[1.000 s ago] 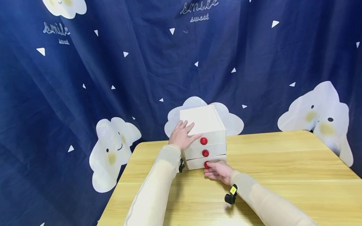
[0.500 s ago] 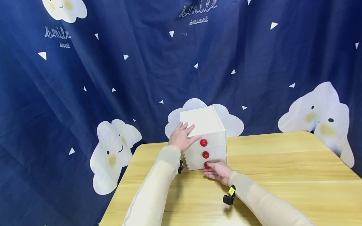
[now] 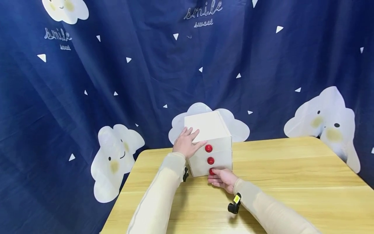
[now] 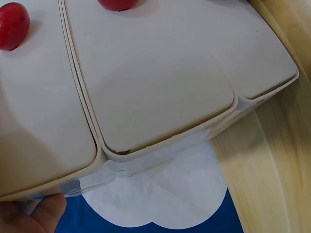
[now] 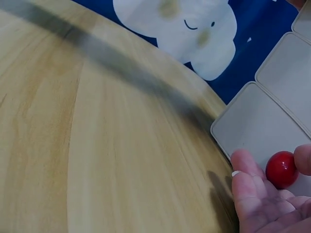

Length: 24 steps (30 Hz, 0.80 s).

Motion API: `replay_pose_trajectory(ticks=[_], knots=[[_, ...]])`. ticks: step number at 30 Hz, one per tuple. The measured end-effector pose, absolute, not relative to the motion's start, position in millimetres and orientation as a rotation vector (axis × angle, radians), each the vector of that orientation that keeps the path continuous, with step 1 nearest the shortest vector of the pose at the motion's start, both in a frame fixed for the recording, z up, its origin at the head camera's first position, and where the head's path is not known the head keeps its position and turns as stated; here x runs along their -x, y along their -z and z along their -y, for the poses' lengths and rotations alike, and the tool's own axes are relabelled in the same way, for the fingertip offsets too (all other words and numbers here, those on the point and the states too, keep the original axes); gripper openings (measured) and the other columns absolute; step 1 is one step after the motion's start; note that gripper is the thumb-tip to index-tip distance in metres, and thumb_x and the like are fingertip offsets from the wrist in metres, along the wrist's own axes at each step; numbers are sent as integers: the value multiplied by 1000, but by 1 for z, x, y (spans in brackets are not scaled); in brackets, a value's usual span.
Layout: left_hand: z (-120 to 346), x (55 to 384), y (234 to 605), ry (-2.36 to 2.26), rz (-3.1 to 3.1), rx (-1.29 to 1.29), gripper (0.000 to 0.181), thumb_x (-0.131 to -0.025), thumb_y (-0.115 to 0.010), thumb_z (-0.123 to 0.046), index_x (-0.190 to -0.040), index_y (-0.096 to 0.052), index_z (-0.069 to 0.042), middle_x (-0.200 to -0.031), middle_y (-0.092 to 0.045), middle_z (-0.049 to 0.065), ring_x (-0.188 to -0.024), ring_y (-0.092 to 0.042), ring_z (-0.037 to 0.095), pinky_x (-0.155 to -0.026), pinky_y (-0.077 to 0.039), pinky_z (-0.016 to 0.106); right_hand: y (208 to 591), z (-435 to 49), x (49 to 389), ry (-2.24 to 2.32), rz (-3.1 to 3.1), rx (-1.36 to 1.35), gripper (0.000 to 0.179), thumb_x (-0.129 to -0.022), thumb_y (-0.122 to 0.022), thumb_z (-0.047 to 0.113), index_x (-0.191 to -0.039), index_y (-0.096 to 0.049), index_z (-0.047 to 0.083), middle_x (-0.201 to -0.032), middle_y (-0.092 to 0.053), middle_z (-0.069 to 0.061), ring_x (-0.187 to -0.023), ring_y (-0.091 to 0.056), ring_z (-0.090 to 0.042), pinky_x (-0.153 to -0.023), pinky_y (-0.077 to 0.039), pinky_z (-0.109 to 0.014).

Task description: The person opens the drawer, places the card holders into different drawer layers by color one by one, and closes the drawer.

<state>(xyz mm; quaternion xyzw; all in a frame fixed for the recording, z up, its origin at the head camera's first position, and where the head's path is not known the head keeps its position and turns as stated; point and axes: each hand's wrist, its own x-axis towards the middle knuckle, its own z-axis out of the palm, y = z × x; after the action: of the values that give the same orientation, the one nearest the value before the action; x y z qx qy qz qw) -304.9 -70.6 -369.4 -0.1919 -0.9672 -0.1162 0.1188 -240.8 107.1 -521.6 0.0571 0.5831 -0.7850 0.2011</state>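
A small white drawer unit (image 3: 208, 125) stands on the table, its three drawer fronts stacked under one another and flush. Each front bears a round red knob: the top knob (image 3: 208, 148), the middle knob (image 3: 210, 160) and the bottom knob (image 3: 211, 171). My left hand (image 3: 185, 143) rests with spread fingers over the unit's upper left edge; its fingertips (image 4: 50, 211) show at the side in the left wrist view. My right hand (image 3: 224, 178) is at the lowest drawer, thumb against the bottom knob and fingers beneath it. The right wrist view shows that red knob (image 5: 282, 170) between thumb and fingers.
The wooden table (image 3: 277, 165) extends to both sides and in front of the unit. Behind it hangs a dark blue curtain (image 3: 152, 65) with white clouds and triangles. A small black wrist camera (image 3: 234, 204) is worn on the right sleeve.
The bottom drawer, slightly out with a gap above its front a second ago, has gone in flush under my right hand. My left hand has stayed on the unit.
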Motion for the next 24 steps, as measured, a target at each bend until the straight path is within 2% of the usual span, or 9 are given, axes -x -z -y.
replay_pose_trajectory(ticks=[9, 18, 21, 24], knots=[[71, 306, 369, 367, 2803, 550, 75, -83, -46, -76, -142, -49, -29, -151, -38, 3, -144, -22, 25, -114, -25, 43, 523, -114, 240, 2135, -1675, -122, 48, -99, -51, 24, -134, -43, -9, -121, -59, -30, -99, -66, -34, -78, -55, -34], [76, 307, 377, 415, 2819, 547, 79, -82, -45, -78, -143, -47, -28, -153, -35, 2, -145, -18, 24, -114, -22, 43, 516, -151, 222, 2110, -1684, -70, 53, -96, -57, 26, -130, -42, -12, -119, -62, -25, -96, -68, -28, -80, -55, -35], [80, 307, 380, 497, 2812, 555, 80, -82, -47, -77, -144, -45, -28, -155, -31, 2, -146, -15, 23, -115, -21, 44, 509, -168, 213, 2114, -1703, -37, 55, -95, -59, 28, -130, -44, -11, -120, -62, -25, -102, -66, -31, -83, -54, -36], [87, 305, 381, 602, 2806, 574, 83, -82, -50, -75, -150, -35, -28, -159, -20, 2, -146, -12, 23, -114, -22, 46, 504, -187, 203, 2113, -1723, 1, 54, -96, -57, 28, -132, -44, -11, -121, -61, -23, -108, -62, -34, -87, -53, -37]])
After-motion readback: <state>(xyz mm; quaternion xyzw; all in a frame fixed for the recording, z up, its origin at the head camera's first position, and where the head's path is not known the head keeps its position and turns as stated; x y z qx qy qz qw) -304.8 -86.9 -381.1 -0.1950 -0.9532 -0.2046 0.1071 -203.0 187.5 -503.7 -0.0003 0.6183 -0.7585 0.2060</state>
